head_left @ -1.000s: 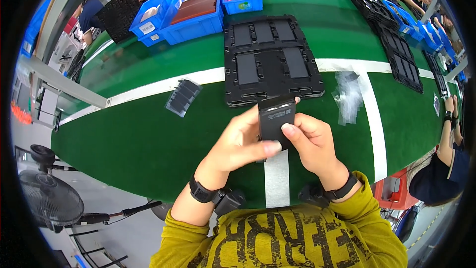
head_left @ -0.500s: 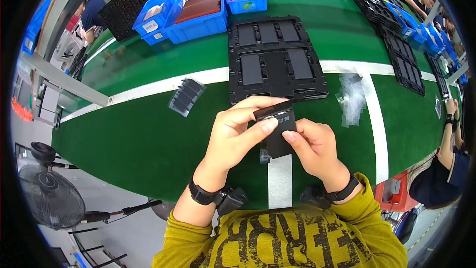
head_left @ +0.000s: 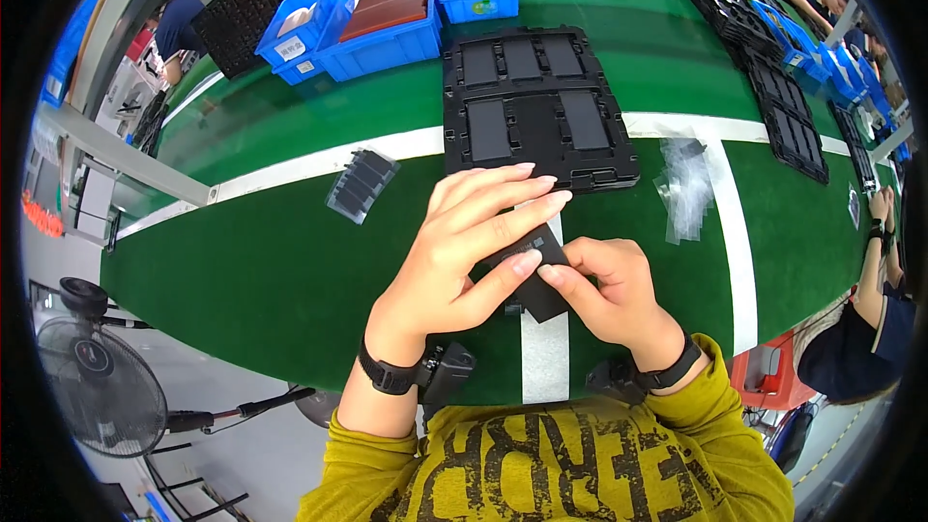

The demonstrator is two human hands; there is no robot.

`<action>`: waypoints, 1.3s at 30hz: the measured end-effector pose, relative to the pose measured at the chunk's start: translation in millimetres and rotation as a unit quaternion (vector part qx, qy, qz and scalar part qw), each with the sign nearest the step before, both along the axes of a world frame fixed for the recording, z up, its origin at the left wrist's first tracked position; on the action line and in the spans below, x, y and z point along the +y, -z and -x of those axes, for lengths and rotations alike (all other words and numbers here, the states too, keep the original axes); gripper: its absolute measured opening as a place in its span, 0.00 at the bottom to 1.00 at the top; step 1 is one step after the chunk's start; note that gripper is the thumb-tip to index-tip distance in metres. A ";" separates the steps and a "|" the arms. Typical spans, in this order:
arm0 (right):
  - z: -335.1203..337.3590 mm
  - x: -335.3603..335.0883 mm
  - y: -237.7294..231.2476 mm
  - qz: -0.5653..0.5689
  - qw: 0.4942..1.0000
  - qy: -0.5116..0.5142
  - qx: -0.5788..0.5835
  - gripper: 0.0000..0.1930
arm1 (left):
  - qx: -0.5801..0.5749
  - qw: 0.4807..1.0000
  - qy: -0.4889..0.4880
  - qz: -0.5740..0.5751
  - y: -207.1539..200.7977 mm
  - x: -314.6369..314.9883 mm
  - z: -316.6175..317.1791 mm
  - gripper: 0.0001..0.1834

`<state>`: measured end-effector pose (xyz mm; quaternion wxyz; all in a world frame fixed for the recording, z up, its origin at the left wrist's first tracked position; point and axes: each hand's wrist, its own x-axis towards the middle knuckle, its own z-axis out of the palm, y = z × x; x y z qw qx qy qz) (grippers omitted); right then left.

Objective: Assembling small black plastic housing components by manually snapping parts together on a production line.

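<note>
Against half a second ago, the black pack (head_left: 543, 302) is lower and more tilted, and the left hand (head_left: 449, 261) has its fingers straightened across the top end; its thumb touches the pack, but I cannot tell if it grips. The right hand (head_left: 616, 292) pinches the pack's edge, nearer than the tray (head_left: 536, 135). Five dark plates (head_left: 489, 129) lie there. The surface (head_left: 242, 271) is green, white-striped; one fan (head_left: 97, 394) stands left.

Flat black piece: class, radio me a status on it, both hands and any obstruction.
Left hand: thumb on black piece, fingers outstretched. Right hand: gripping its side. Piece slanted, partly hidden by left hand. Black tray beyond; no obstruction seen.
</note>
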<state>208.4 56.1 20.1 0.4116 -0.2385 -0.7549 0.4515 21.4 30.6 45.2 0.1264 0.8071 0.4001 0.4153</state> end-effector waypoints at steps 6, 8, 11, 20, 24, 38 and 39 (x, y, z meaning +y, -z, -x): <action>1.3 -1.0 -1.2 -0.024 1.000 0.005 0.015 0.06 | -0.027 0.998 -0.034 -0.055 -1.2 0.3 -2.4 0.20; 0.4 -1.6 -0.4 -0.006 0.999 0.035 -0.002 0.06 | -0.018 0.996 -0.045 -0.079 4.2 0.9 -1.6 0.18; 2.7 0.5 5.1 -0.019 0.999 0.043 0.014 0.07 | 0.000 0.989 -0.076 -0.127 5.7 1.9 -5.5 0.15; 2.5 -3.0 4.1 0.029 0.996 0.077 0.032 0.07 | 0.019 0.965 -0.176 -0.196 15.3 -2.5 -3.5 0.17; -2.0 -1.9 2.9 0.122 0.990 0.059 0.044 0.09 | -0.023 0.986 -0.114 -0.119 6.9 0.8 -2.9 0.17; -4.4 -0.2 -2.9 0.152 0.987 -0.026 0.033 0.08 | 0.035 0.999 -0.010 -0.028 -2.6 -0.3 3.3 0.23; -3.7 -0.3 -3.3 0.150 0.988 -0.023 0.041 0.08 | 0.089 0.994 -0.032 -0.053 -3.8 -0.6 3.7 0.22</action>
